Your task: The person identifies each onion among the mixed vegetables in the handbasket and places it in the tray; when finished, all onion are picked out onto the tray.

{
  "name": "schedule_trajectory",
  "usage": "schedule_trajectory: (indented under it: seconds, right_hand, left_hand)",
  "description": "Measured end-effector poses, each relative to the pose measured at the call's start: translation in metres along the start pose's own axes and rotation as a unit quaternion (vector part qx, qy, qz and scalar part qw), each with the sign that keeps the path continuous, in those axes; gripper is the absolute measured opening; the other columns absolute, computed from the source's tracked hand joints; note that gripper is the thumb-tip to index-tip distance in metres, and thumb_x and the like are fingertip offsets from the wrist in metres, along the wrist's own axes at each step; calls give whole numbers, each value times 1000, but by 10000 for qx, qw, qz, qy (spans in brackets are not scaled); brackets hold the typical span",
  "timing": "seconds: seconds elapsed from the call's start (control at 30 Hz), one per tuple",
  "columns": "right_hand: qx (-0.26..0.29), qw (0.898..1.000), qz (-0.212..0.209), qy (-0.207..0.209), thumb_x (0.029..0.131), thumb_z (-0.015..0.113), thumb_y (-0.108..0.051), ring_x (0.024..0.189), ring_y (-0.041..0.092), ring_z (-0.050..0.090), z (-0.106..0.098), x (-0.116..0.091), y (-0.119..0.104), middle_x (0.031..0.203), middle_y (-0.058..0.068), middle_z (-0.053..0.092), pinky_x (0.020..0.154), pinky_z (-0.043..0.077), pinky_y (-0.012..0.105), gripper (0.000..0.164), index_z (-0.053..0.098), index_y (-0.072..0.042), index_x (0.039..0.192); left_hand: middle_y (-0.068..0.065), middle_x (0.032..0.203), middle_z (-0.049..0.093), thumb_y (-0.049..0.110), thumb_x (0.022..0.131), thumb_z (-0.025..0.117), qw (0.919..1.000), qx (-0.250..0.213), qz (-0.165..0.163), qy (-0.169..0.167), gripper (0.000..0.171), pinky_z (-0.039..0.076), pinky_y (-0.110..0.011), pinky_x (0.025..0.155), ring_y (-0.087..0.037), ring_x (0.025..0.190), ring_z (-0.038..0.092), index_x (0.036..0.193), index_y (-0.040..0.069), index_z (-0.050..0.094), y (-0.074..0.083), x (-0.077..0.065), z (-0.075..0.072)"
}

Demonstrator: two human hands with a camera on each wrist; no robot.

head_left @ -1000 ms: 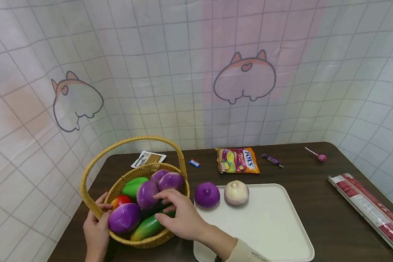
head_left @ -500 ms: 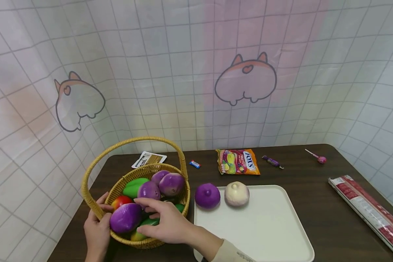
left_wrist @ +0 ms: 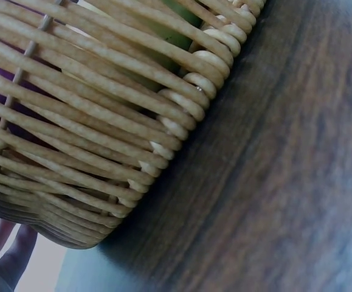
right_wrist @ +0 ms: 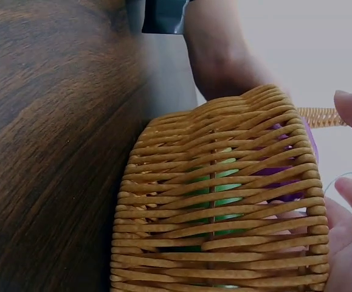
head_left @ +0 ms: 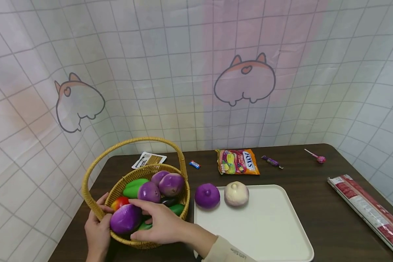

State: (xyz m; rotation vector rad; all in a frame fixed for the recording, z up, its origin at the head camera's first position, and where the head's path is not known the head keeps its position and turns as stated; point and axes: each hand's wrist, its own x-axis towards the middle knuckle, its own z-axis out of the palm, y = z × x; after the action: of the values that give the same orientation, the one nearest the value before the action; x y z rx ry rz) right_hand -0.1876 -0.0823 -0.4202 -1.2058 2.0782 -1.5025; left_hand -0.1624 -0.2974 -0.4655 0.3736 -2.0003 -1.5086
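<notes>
A wicker basket point(head_left: 147, 244) with a tall handle point(head_left: 131, 141) stands at the left of the table, filled with toy produce. My left hand point(head_left: 97, 233) grips its left rim at the foot of the handle. Over the basket's front, my right hand point(head_left: 163, 222) has its fingers and thumb spread beside a glossy purple turnip-like vegetable point(head_left: 125, 219). The index fingertip is right at the turnip's top edge. A red-yellow fruit point(head_left: 119, 202), a green pepper-like piece point(head_left: 135, 186) and several more purple vegetables point(head_left: 171, 184) lie around it. The right wrist view shows the thumb raised apart from the fingers.
Right of the basket is a white tray point(head_left: 258, 225), with a purple turnip-like vegetable point(head_left: 207, 195) and a whitish one point(head_left: 236, 193) at its far edge. Behind lie a candy bag point(head_left: 237, 162), wrapped sweets point(head_left: 272, 161) and a lollipop point(head_left: 320, 159). A long red packet point(head_left: 363, 211) lies far right.
My right hand has moved left and down across the basket, from the middle purple vegetables to the front purple turnip-like one. My left hand has kept its grip on the rim.
</notes>
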Motion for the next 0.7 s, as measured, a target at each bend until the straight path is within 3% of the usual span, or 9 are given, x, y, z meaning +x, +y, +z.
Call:
schedule_trajectory:
  seconds: [0.27,0.47,0.7]
  right_hand:
    - [-824,9964,-41,-180,83,75,-34,128,4,44,2,6,0,151,-3,38,88,45,15,85,29,-16,152]
    - [-7,9996,238,-174,84,76,-26,128,5,43,1,10,1,150,-1,38,88,48,18,81,33,-13,150]
    - [-92,9996,143,-238,84,77,-25,123,1,46,1,15,0,144,-4,43,86,49,17,73,41,-14,146]
  left_hand:
    - [-5,134,59,-9,84,53,9999,31,99,-12,6,35,-9,89,-5,117,50,89,-9,56,-4,1,0]
    - [-5,134,59,-11,84,53,9998,82,174,27,6,35,-9,88,-4,117,50,89,-8,56,-5,0,1]
    - [-6,134,59,-11,85,52,9998,-34,172,76,5,36,-9,88,-6,118,49,89,-10,55,-4,0,1]
